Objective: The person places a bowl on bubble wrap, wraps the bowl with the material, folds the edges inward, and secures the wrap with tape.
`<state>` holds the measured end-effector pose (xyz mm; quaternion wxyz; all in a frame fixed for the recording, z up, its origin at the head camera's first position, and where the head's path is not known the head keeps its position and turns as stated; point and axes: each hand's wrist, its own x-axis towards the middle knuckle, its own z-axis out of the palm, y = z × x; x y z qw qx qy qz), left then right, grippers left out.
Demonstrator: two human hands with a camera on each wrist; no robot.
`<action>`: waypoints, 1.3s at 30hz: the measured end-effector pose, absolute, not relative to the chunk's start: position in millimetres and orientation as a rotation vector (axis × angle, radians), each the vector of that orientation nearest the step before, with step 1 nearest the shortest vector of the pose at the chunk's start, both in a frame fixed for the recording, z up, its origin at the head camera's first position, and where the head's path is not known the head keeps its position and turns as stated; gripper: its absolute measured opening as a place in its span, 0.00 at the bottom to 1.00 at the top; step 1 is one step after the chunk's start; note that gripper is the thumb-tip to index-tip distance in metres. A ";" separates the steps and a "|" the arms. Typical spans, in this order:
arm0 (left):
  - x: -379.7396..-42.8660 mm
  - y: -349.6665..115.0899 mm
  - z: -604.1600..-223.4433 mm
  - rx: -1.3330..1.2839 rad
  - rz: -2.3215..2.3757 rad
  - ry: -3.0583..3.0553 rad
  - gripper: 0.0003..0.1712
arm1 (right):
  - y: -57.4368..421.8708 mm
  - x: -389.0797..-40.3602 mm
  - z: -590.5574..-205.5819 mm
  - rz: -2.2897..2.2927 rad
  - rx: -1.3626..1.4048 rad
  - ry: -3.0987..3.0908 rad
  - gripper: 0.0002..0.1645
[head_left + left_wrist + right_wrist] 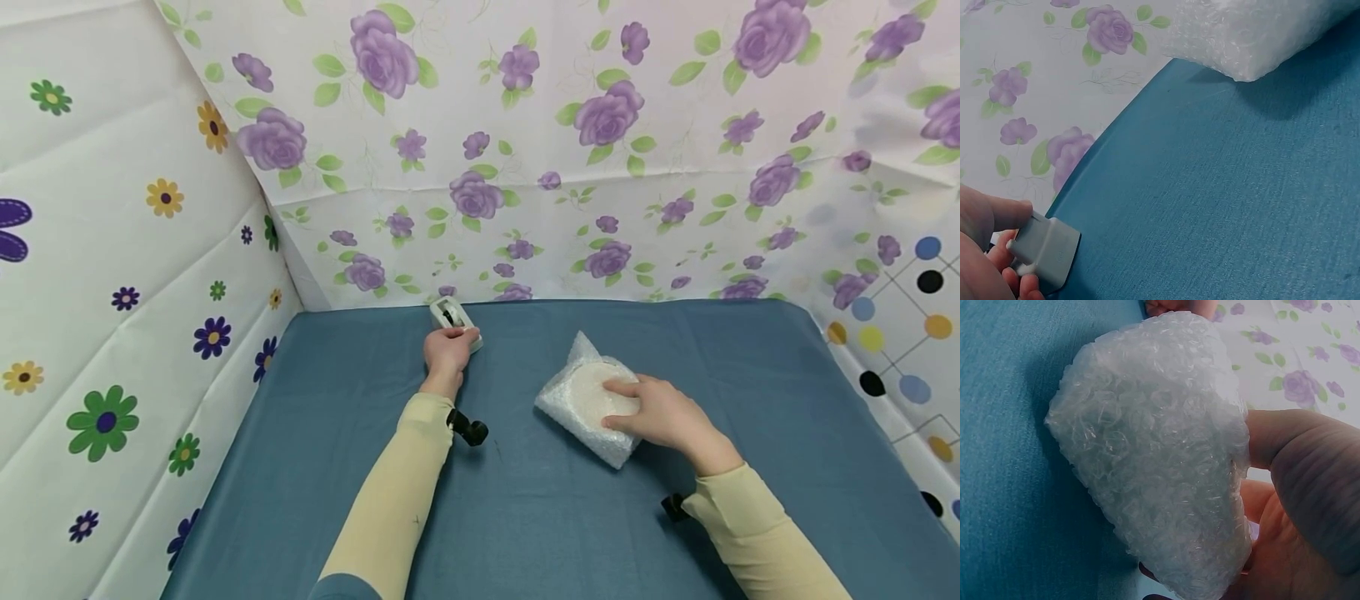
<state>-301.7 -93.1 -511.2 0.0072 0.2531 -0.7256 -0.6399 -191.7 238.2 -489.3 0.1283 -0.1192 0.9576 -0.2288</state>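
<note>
At the table's far edge, my left hand grips a small pale grey tape dispenser. The left wrist view shows thumb and fingers around one end of the dispenser. Right of it, my right hand holds a bubble-wrapped bundle by its right side. A round, cream-white shape shows through the clear wrap on top. In the right wrist view the thumb presses on the bundle, and fingertips show under its lower edge. One pointed corner of wrap sticks up at the back.
A blue cloth covers the table. Behind it hangs a sheet with purple roses. A flowered sheet closes off the left side and a dotted one the right. Each wrist carries a small black camera mount.
</note>
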 end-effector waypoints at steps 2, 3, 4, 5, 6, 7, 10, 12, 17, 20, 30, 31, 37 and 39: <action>-301.3 -92.3 -510.8 0.791 -1.985 -2.277 0.15 | 237.9 -191.3 -489.1 -0.666 -0.347 2.782 0.44; -301.1 -92.0 -510.8 0.790 -1.976 -2.282 0.15 | 237.8 -191.2 -489.0 -0.666 -0.348 2.781 0.44; -300.9 -91.8 -510.7 0.788 -1.967 -2.287 0.15 | 237.7 -191.0 -489.0 -0.668 -0.349 2.779 0.44; -300.9 -91.7 -510.8 0.785 -1.957 -2.293 0.15 | 237.7 -190.9 -489.1 -0.669 -0.350 2.778 0.44; -301.0 -91.6 -510.7 0.784 -1.948 -2.299 0.15 | 237.7 -190.9 -489.1 -0.671 -0.350 2.778 0.44; -300.8 -91.6 -510.3 0.780 -1.934 -2.308 0.15 | 237.8 -190.9 -489.2 -0.672 -0.351 2.779 0.44; -300.9 -91.8 -509.1 0.757 -1.871 -2.360 0.15 | 237.8 -191.2 -489.0 -0.678 -0.351 2.780 0.44; -300.9 -91.7 -508.1 0.739 -1.816 -2.403 0.14 | 237.6 -191.3 -488.5 -0.681 -0.351 2.781 0.44; -301.8 -90.3 -505.7 0.736 -1.718 -2.460 0.12 | 237.6 -191.5 -488.5 -0.676 -0.348 2.782 0.44; -302.4 -89.5 -505.1 0.741 -1.678 -2.457 0.12 | 237.7 -191.0 -489.1 -0.676 -0.348 2.781 0.44; -294.3 -86.9 -501.8 0.692 -1.980 -2.244 0.23 | 238.3 -190.5 -489.3 -0.685 -0.340 2.780 0.45; -293.6 -87.1 -500.3 0.685 -2.019 -2.215 0.23 | 238.5 -190.7 -489.3 -0.684 -0.346 2.783 0.45; -292.7 -90.0 -494.6 0.755 -2.151 -2.084 0.22 | 239.4 -192.1 -491.3 -0.679 -0.356 2.782 0.45; -292.8 -90.9 -494.9 0.800 -2.193 -2.038 0.22 | 239.6 -192.2 -492.7 -0.683 -0.354 2.775 0.44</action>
